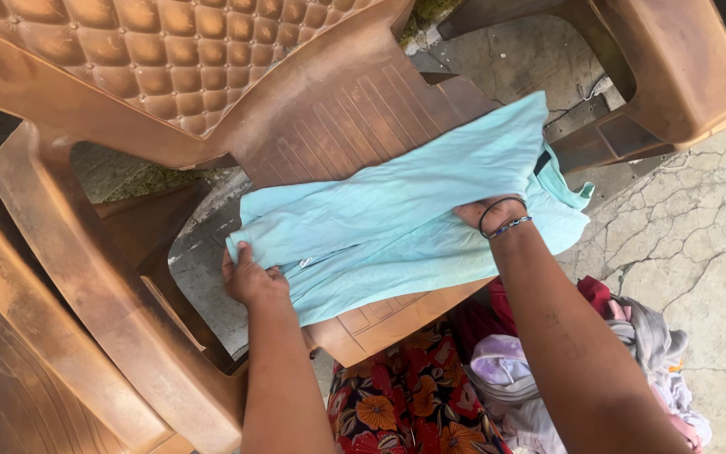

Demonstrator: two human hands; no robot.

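A light turquoise garment [397, 214] lies spread across the seat of a brown plastic chair [338, 109]. My left hand [249, 277] pinches the garment's left end at the seat's edge. My right hand [476, 214] is tucked under a folded layer of the cloth near its right side, so only the wrist shows clearly; it wears a dark band and a beaded bracelet. The garment's right end hangs a little past the seat.
The chair's quilted back [170, 50] and brown armrest [86, 277] fill the left. A second brown chair [674, 67] stands at top right. A heap of mixed clothes [548, 378] lies below on cracked concrete floor [699, 235]. A floral red cloth [405, 403] covers my lap.
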